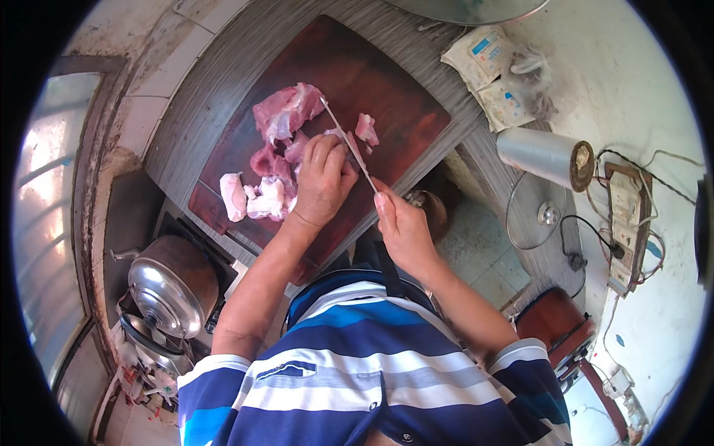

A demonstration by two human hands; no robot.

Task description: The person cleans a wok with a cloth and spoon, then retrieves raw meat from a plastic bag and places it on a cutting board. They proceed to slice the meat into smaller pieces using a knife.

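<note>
My right hand grips the handle of a kitchen knife, seen nearly edge-on, its blade reaching up and left. Curled fingers of my left hand press on raw meat just left of the blade. Beyond them a large pink chunk of meat lies near the knife's tip. Pale, fatty pieces sit left of my left wrist, with a whitish lump at the far left. A small cut piece rests right of the blade. All this is on a dark red-brown cutting board.
A metal kettle stands at the left on the stove. Along the right are wipes packets, a roll of plastic film, a glass lid and a wall-mounted socket strip with cables. Another glass lid shows at the top.
</note>
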